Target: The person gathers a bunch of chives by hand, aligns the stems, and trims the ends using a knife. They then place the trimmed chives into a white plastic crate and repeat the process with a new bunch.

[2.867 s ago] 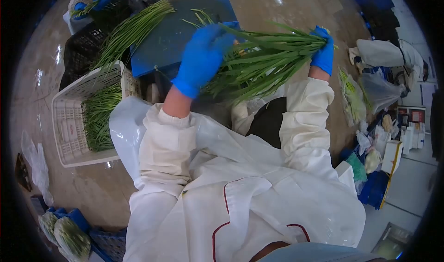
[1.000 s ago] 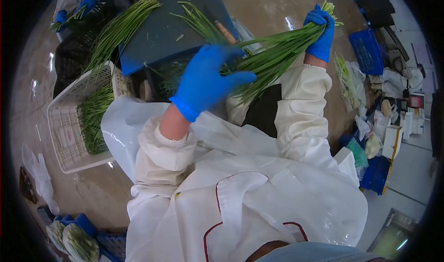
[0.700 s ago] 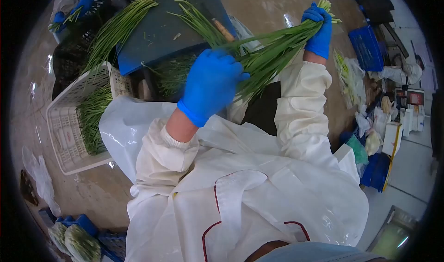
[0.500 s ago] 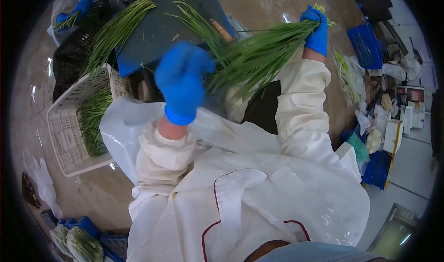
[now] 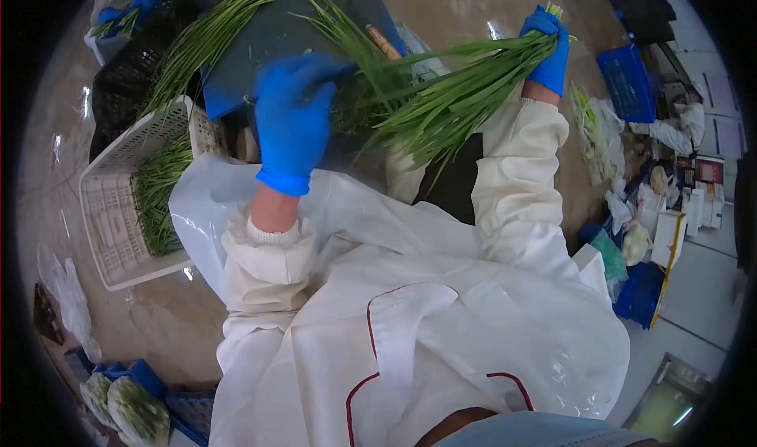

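Observation:
My right hand (image 5: pixel 547 48), in a blue glove, is closed around the pale stem ends of a bunch of long green leaves (image 5: pixel 465 92), which hang down toward the left. My left hand (image 5: pixel 296 115), also gloved in blue, hovers at the near side of a dark blue board (image 5: pixel 284 21); its fingers are spread and somewhat blurred, with nothing visible in them. More green leaves (image 5: pixel 347 41) lie on the board beside a brown-handled tool (image 5: pixel 383 42). A bundle of green stems (image 5: pixel 206 41) rests across the board's left edge.
A white crate (image 5: pixel 118 218) with green stems stands at the left, beside a black crate (image 5: pixel 126 84). At the top left is a co-worker's gloved hand (image 5: pixel 118 22). Blue crates (image 5: pixel 627 80) and plastic bags (image 5: pixel 595 131) are at the right; bagged vegetables (image 5: pixel 138 407) sit at the lower left.
My left hand has moved slightly left and its fingers have spread apart. My right hand still holds the bunch, a little farther right in view.

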### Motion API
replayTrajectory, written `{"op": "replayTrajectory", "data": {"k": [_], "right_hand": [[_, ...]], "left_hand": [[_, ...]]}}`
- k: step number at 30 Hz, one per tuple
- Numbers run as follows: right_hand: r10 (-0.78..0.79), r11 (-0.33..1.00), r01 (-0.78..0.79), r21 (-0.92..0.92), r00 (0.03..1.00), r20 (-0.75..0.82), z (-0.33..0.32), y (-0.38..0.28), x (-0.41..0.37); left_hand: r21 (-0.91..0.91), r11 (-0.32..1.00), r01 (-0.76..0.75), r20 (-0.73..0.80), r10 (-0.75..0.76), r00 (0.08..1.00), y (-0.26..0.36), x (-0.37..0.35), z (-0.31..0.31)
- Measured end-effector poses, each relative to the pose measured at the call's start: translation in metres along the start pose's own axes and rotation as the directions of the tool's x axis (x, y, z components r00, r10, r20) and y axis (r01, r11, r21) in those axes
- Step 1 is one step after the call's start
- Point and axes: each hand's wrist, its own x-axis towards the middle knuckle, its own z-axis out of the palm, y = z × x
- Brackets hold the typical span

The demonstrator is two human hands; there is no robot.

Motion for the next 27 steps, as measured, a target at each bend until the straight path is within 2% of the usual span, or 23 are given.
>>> {"op": "replayTrajectory", "data": {"k": [1,4,5,8,12,15,18,21,23,24,26,27], "right_hand": [[0.002,1.0,-0.002,-0.001,1.0,-0.001,-0.001,0.0,0.002],[0.002,1.0,-0.002,-0.018,1.0,-0.011,0.0,0.005,0.003],[0.002,1.0,-0.002,-0.027,1.0,-0.015,0.001,0.007,0.004],[0.047,0.998,-0.048,-0.033,0.999,-0.014,0.001,0.008,0.006],[0.032,0.999,-0.032,-0.029,0.999,-0.006,-0.001,0.007,0.006],[0.031,0.999,-0.031,-0.035,0.999,-0.017,-0.002,0.005,0.006],[0.007,0.999,-0.01,-0.053,0.998,-0.06,-0.002,0.006,0.005],[0.026,0.996,-0.034,-0.081,0.995,-0.094,-0.003,0.011,0.005],[0.098,0.99,-0.105,-0.097,0.992,-0.076,-0.012,0.007,0.011],[0.077,0.989,-0.083,-0.124,0.996,-0.052,-0.019,-0.001,0.013],[0.032,0.984,-0.032,-0.173,0.999,0.002,-0.033,-0.022,0.015],[-0.105,0.932,0.091,-0.35,0.994,-0.019,-0.032,-0.022,0.012]], "left_hand": [[-0.05,0.997,-0.064,-0.012,0.063,0.998,0.009,0.001,0.004],[-0.099,0.995,-0.021,0.156,0.036,0.987,0.021,-0.002,0.017],[-0.105,0.992,-0.074,0.18,0.092,0.979,0.022,-0.003,0.024],[-0.095,0.995,0.011,0.341,0.022,0.94,0.026,-0.008,0.039],[-0.241,0.954,0.178,0.402,-0.069,0.913,0.023,-0.014,0.041],[-0.257,0.962,0.097,0.251,-0.031,0.968,0.025,-0.015,0.043],[-0.157,0.988,-0.01,0.138,0.032,0.99,0.031,-0.013,0.041],[-0.134,0.981,-0.143,-0.077,0.134,0.988,0.037,-0.013,0.041],[-0.201,0.967,-0.155,-0.175,0.12,0.977,0.035,-0.014,0.042],[-0.233,0.959,-0.164,-0.223,0.111,0.968,0.033,-0.014,0.041],[-0.423,0.903,0.079,-0.146,-0.154,0.977,0.024,-0.014,0.028],[-0.504,0.84,0.2,-0.088,-0.28,0.956,0.017,-0.015,0.019]]}}
